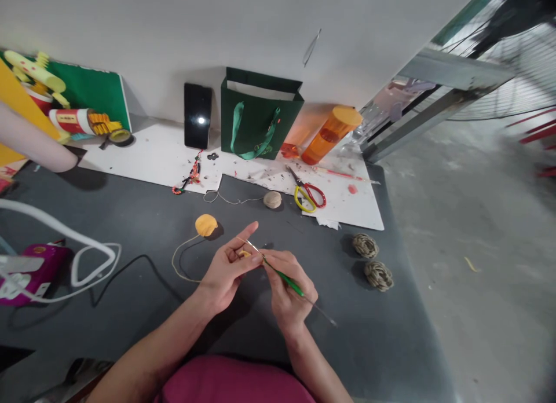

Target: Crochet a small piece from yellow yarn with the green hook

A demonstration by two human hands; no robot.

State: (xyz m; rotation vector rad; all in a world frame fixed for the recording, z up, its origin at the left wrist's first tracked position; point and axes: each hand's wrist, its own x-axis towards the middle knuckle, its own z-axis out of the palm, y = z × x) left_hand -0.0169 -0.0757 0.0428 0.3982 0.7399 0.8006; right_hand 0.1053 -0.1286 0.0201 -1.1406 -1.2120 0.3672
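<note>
In my right hand (pixel 289 284) is a crochet hook (pixel 292 282) with a green grip, its metal tip pointing up and left. My left hand (pixel 228 268) pinches a small piece of yellow crochet work (pixel 245 253) between thumb and fingers, its index finger stretched out with yarn over it. The hook's tip lies by that finger. From the left hand, yarn runs in a loop to a yellow ball of yarn (pixel 206 225) on the table. Fingers partly cover the yellow piece.
Beyond my hands lie a beige yarn ball (pixel 272 200) and scissors (pixel 309 197). Two grey-green knitted balls (pixel 365 245) sit at the right. At the back stand a phone (pixel 197 116), a green paper bag (pixel 260 116) and an orange bottle (pixel 332 135). White cable (pixel 93 244) curves at the left.
</note>
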